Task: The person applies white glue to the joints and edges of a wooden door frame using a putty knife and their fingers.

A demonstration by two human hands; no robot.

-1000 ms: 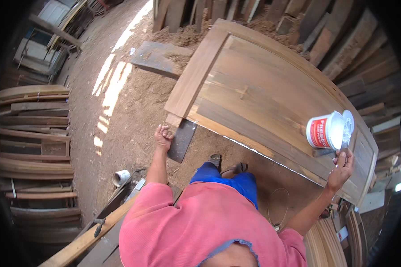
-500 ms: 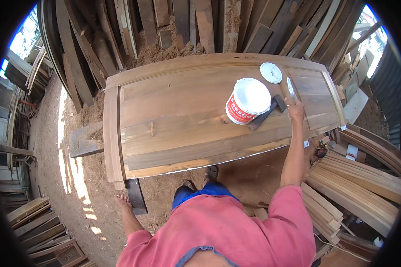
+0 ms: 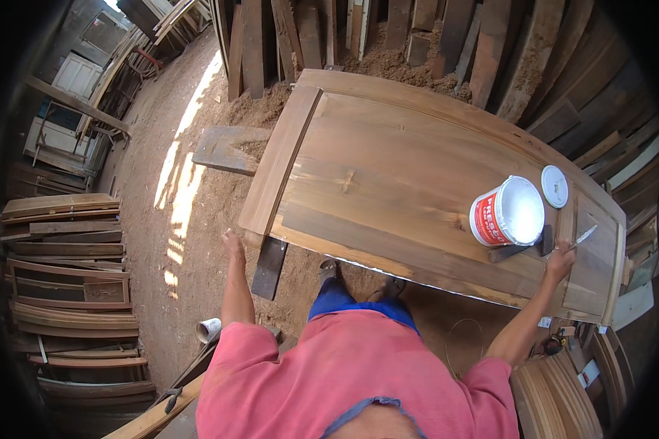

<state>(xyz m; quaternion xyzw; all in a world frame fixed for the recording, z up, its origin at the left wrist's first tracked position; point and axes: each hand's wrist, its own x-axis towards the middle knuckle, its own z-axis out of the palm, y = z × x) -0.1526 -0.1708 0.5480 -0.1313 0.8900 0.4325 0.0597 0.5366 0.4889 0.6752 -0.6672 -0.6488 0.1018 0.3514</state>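
One wooden door (image 3: 417,197), one white bucket (image 3: 509,212) (open), one round lid (image 3: 555,186), one scraper (image 3: 583,236).

Sunlit sawdust floor (image 3: 190,175), stacked planks (image 3: 66,285) around.

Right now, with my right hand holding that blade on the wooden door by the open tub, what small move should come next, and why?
Probably dip the putty knife into the white tub. The right hand holds the blade beside the tub, whose lid lies off on the door; the blade looks bare. The left hand is open at the door's corner.
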